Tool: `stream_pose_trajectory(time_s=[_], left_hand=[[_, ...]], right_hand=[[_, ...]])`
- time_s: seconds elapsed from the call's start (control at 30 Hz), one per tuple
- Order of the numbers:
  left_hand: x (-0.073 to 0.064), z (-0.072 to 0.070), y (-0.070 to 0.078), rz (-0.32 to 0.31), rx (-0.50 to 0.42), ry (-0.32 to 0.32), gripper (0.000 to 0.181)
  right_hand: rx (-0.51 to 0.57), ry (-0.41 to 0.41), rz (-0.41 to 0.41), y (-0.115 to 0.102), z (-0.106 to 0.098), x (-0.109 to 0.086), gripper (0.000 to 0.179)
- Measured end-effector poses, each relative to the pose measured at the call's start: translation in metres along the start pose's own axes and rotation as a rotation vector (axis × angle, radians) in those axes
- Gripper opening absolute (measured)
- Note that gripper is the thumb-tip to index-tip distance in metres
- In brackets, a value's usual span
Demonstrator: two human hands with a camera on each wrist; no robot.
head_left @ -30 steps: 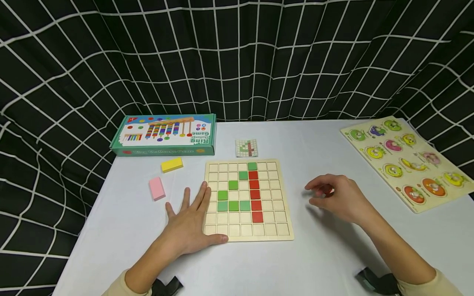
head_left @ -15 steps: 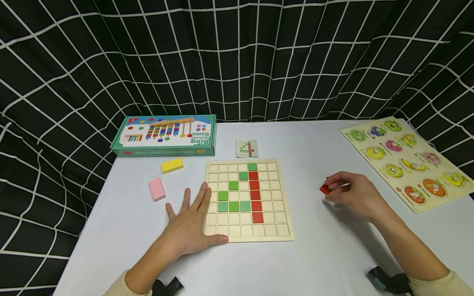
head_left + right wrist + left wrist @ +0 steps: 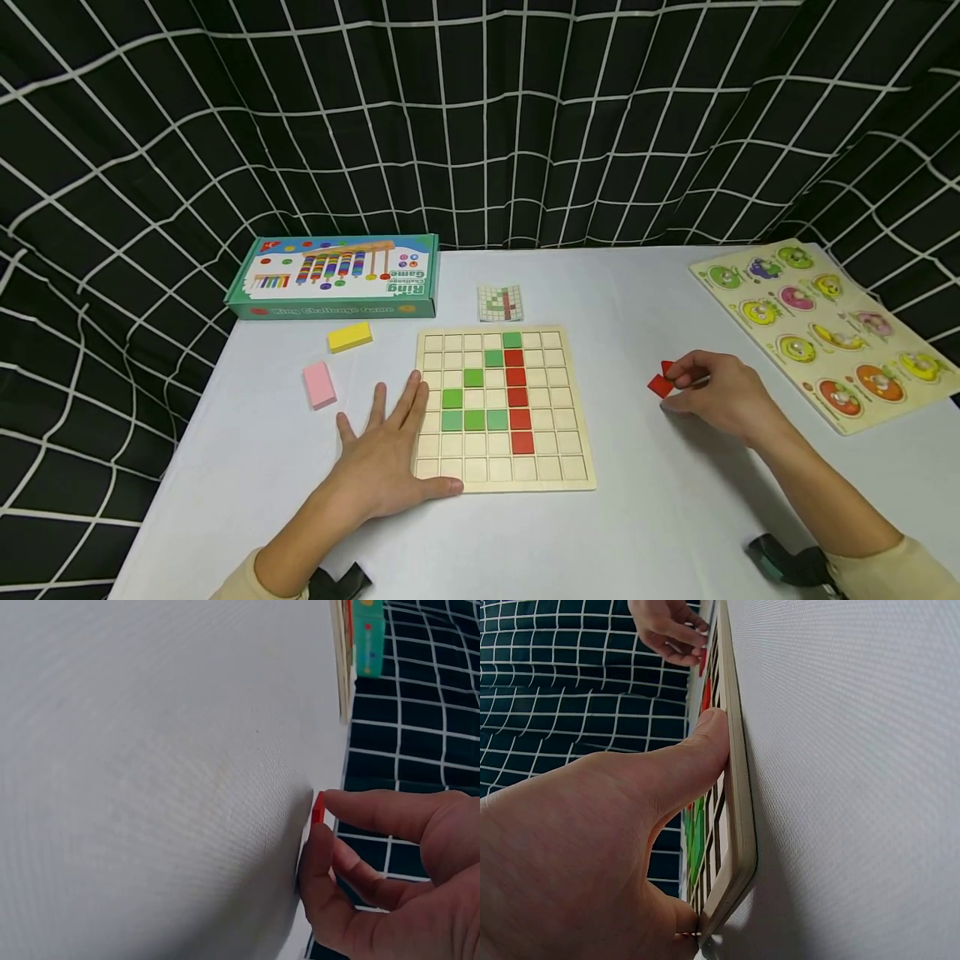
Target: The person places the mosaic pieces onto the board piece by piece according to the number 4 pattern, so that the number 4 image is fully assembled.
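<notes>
A square wooden grid board (image 3: 573,467) lies at the middle of the table with green tiles (image 3: 474,419) in a stepped shape and a column of red tiles (image 3: 518,397) in its cells. My left hand (image 3: 382,458) lies with fingers spread along the board's left edge, thumb on its front edge; in the left wrist view that thumb (image 3: 705,754) rests on the rim. Right of the board, my right hand (image 3: 720,396) has thumb and fingertips at a loose red tile (image 3: 660,385), pinched between them in the right wrist view. Another red tile (image 3: 667,367) shows partly behind the fingers.
A small pattern card (image 3: 500,303) lies behind the board. A green game box (image 3: 337,279) stands at the back left, with a yellow block (image 3: 349,337) and a pink block (image 3: 319,385) before it. A fruit puzzle board (image 3: 825,333) lies at the right.
My right hand has moved to the right and come to the loose red tiles, which show more plainly now. The left hand has stayed on the board.
</notes>
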State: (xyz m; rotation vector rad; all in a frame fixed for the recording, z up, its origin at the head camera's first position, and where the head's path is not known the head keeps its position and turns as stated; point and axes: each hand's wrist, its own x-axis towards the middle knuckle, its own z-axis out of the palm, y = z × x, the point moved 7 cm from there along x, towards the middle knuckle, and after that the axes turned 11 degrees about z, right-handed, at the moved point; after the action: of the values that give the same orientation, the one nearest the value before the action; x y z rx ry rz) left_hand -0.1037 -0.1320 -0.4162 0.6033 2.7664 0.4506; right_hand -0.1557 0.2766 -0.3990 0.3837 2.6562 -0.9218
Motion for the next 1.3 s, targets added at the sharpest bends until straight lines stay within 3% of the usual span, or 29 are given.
stream_pose_trajectory(time_s=[0.8,1.3], left_hand=[[0.001,0.0,0.0,0.0,-0.004,0.005,0.131],[0.0,0.0,0.0,0.003,-0.012,0.0,0.131]], right_hand=[[-0.06,0.061,-0.076,-0.014,0.004,0.004,0.031],[-0.023,0.029,-0.15,-0.044,0.018,-0.009,0.029]])
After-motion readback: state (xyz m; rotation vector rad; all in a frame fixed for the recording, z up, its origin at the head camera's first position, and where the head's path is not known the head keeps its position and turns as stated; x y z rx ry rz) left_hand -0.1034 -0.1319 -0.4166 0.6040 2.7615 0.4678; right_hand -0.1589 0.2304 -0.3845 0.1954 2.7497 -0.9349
